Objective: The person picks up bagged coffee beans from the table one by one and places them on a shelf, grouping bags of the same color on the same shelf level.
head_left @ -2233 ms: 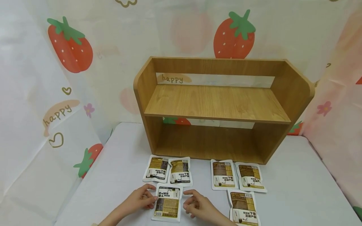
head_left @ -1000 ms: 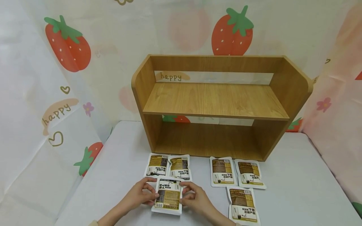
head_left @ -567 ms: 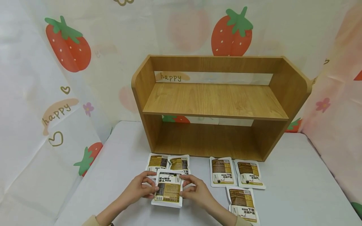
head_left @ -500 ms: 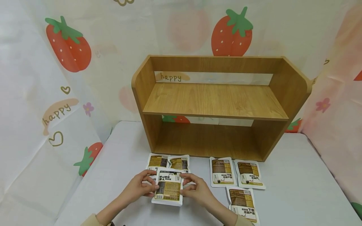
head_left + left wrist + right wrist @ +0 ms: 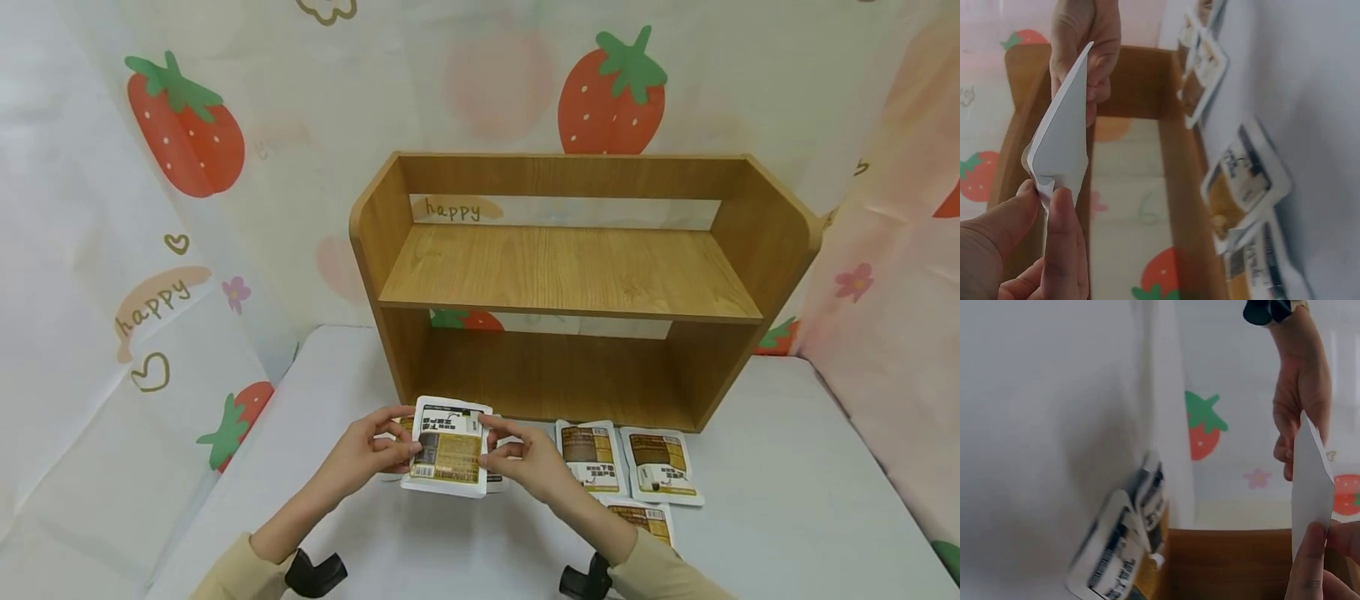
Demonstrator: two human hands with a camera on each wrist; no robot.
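Note:
A flat white pouch (image 5: 448, 450) with a brown-and-gold printed label hangs above the table in the head view, its print upside down. My left hand (image 5: 372, 443) pinches its left edge between thumb and fingers. On the opposite edge my right hand (image 5: 527, 457) pinches it the same way. Both wrist views show the plain white back of the pouch (image 5: 1063, 144), with thumb and fingertips on its two faces. Behind it, two similar pouches lie on the table, mostly hidden in the head view; the left wrist view shows pouches (image 5: 1247, 175) lying there.
A two-tier wooden shelf (image 5: 570, 271) stands at the back of the table. Right of my hands lie two pouches side by side, a brown-labelled pouch (image 5: 590, 457) and another pouch (image 5: 660, 467). A third pouch (image 5: 647, 518) in front of them is partly covered by my right forearm.
Both hands first stood apart beside the pouch on the table. They took hold of its edges, lifted it, and have raised it toward the shelf, over the two pouches behind.

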